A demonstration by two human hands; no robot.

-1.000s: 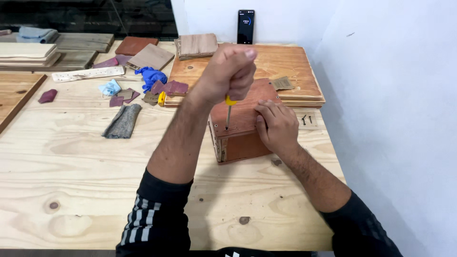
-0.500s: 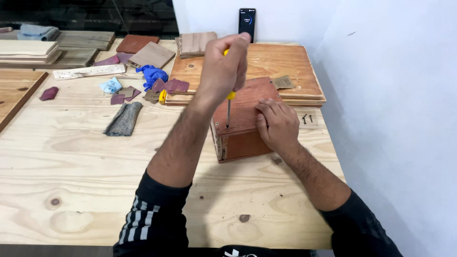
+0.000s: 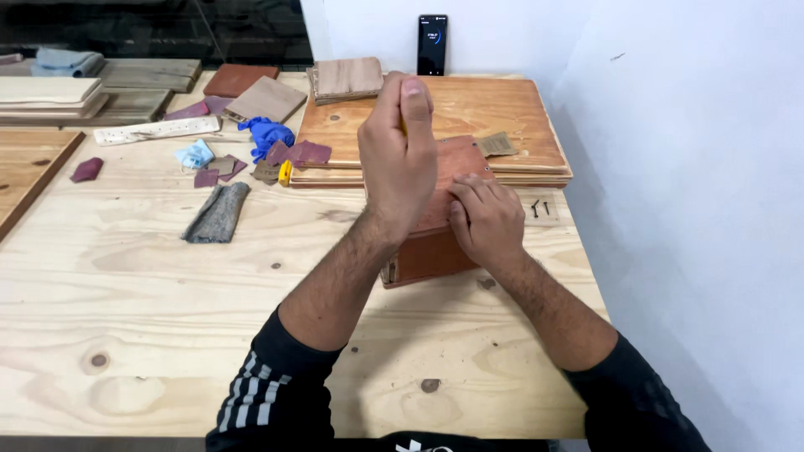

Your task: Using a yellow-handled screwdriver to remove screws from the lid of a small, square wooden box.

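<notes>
A pale pine counter (image 3: 126,285) meets a white wall (image 3: 687,167) along its right edge. Near that edge sits a reddish wooden box (image 3: 435,243). The left hand (image 3: 400,159) is clenched above it around a yellow-handled tool, mostly hidden; the right hand (image 3: 486,219) presses flat on the box's top.

The left hand (image 3: 402,151) is raised in a fist above the reddish wooden box (image 3: 431,243), gripping a tool of which only a sliver of yellow shows by the thumb. The right hand (image 3: 486,219) lies flat on the box's top, just beside the left. Small dark screws (image 3: 538,208) lie right of the right hand; a grey cloth (image 3: 218,213) lies well left of both.
</notes>
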